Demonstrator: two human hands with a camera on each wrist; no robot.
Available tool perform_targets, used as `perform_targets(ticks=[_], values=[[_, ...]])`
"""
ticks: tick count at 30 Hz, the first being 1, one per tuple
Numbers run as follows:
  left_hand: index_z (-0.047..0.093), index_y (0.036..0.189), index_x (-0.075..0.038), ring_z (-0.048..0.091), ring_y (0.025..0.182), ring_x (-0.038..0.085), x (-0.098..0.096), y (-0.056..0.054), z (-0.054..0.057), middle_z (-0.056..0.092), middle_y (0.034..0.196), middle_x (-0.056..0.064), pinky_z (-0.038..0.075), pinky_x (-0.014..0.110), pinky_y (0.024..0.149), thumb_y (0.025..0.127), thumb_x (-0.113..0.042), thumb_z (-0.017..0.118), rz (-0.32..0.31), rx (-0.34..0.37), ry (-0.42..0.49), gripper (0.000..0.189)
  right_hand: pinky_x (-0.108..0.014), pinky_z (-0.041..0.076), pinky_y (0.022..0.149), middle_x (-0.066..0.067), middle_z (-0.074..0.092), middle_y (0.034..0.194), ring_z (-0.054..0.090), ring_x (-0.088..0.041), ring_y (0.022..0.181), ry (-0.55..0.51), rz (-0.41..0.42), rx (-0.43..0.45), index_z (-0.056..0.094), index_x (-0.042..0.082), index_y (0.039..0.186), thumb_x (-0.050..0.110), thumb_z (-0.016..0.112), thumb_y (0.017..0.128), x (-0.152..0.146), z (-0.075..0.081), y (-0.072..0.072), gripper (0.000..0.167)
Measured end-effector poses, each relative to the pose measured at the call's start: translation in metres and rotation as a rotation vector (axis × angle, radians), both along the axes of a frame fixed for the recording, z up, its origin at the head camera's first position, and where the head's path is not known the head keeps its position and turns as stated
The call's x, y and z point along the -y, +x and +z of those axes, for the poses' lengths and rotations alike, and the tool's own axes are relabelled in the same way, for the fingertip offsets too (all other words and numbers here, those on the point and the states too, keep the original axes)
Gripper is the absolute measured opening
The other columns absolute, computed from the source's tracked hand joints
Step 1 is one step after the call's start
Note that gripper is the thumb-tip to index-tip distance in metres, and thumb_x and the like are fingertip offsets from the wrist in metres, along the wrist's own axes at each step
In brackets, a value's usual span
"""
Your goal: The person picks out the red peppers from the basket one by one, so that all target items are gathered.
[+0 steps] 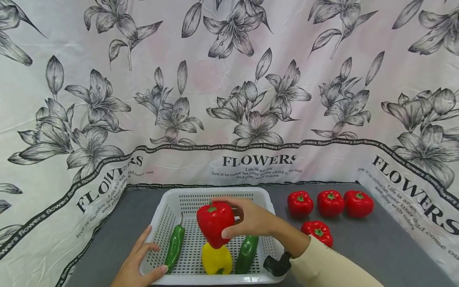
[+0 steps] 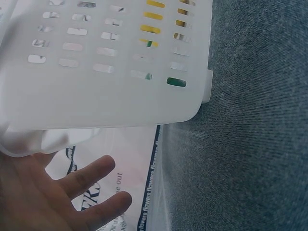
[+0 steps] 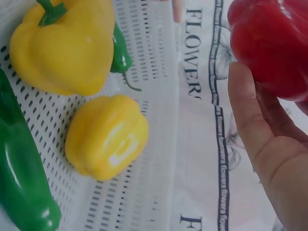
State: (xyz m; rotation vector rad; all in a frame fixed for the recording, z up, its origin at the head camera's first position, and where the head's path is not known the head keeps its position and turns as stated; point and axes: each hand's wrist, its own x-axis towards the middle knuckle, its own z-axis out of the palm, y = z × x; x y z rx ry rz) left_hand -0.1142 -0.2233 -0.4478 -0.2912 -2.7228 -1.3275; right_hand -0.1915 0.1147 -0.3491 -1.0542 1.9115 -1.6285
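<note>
My right hand (image 1: 247,218) holds a red bell pepper (image 1: 214,223) between thumb and fingers above the white perforated basket (image 1: 263,196). The same red pepper (image 3: 274,45) shows in the right wrist view, at the fingertips. My left hand (image 1: 138,261) rests at the basket's front left corner, fingers spread and fairly straight; two fingers stand off the basket's wall in the left wrist view. Inside the basket lie a yellow bell pepper (image 1: 216,259), a long green chili pepper (image 1: 175,245) and a dark green cucumber-like vegetable (image 1: 247,254). A second yellow bell pepper (image 3: 107,137) shows in the right wrist view.
Right of the basket, several red bell peppers sit on the grey table (image 1: 387,247): three in a back row, including a middle one (image 1: 330,203), and another red pepper (image 1: 318,233) nearer, beside my right sleeve (image 1: 322,263). A flower-printed cloth (image 1: 201,167) hangs behind.
</note>
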Motion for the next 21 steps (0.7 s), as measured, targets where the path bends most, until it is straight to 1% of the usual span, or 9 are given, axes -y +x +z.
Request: perform_targets(ticks=[2,5,11,16,19,21], values=[[0.059,0.108,-0.014,0.026,0.130,0.042,0.000,0.001,0.000,0.014,0.157,0.009,0.042,0.060,0.087,0.080,-0.032,0.078,-0.005,-0.009,0.001,0.038,-0.042,0.053,0.084,-0.007,0.052,0.133,0.057,-0.027,0.112,-0.003,-0.024,-0.006,0.041,0.015,0.145,0.017,0.075,0.081,-0.006,0.002,0.003,0.072],[0.059,0.110,-0.015,0.024,0.131,0.043,0.000,0.001,0.000,0.014,0.157,0.008,0.038,0.065,0.089,0.080,-0.031,0.078,-0.016,-0.024,0.004,0.039,-0.043,0.053,0.083,-0.009,0.052,0.132,0.058,-0.029,0.111,-0.018,-0.049,-0.036,0.039,0.014,0.146,0.016,0.076,0.080,-0.015,0.005,0.007,0.075],[0.059,0.111,-0.015,0.023,0.133,0.043,0.000,0.002,-0.001,0.015,0.158,0.008,0.034,0.071,0.089,0.080,-0.031,0.078,-0.019,-0.056,-0.007,0.040,-0.047,0.052,0.083,-0.015,0.049,0.134,0.055,-0.034,0.113,-0.091,-0.044,-0.087,0.034,0.008,0.147,0.013,0.074,0.082,-0.033,0.012,0.015,0.077],[0.057,0.115,-0.011,0.023,0.133,0.043,0.000,0.002,-0.002,0.018,0.157,0.011,0.035,0.071,0.088,0.080,-0.032,0.077,-0.011,-0.080,-0.040,0.045,-0.048,0.052,0.083,-0.016,0.049,0.135,0.055,-0.036,0.113,-0.119,-0.074,-0.115,0.032,0.006,0.148,0.012,0.073,0.082,-0.050,0.017,0.021,0.077],[0.056,0.117,-0.010,0.024,0.133,0.043,-0.001,0.002,-0.001,0.018,0.156,0.011,0.035,0.070,0.088,0.080,-0.033,0.077,-0.005,-0.076,-0.049,0.048,-0.048,0.052,0.083,-0.018,0.049,0.135,0.054,-0.037,0.113,-0.122,-0.098,-0.122,0.032,0.005,0.147,0.010,0.073,0.083,-0.061,0.018,0.025,0.076],[0.056,0.118,-0.010,0.023,0.133,0.043,-0.001,0.002,-0.001,0.018,0.156,0.011,0.036,0.069,0.088,0.080,-0.033,0.076,-0.004,-0.069,-0.048,0.049,-0.048,0.053,0.082,-0.019,0.048,0.134,0.054,-0.038,0.113,-0.111,-0.129,-0.115,0.033,0.007,0.147,0.010,0.073,0.082,-0.070,0.020,0.028,0.076]])
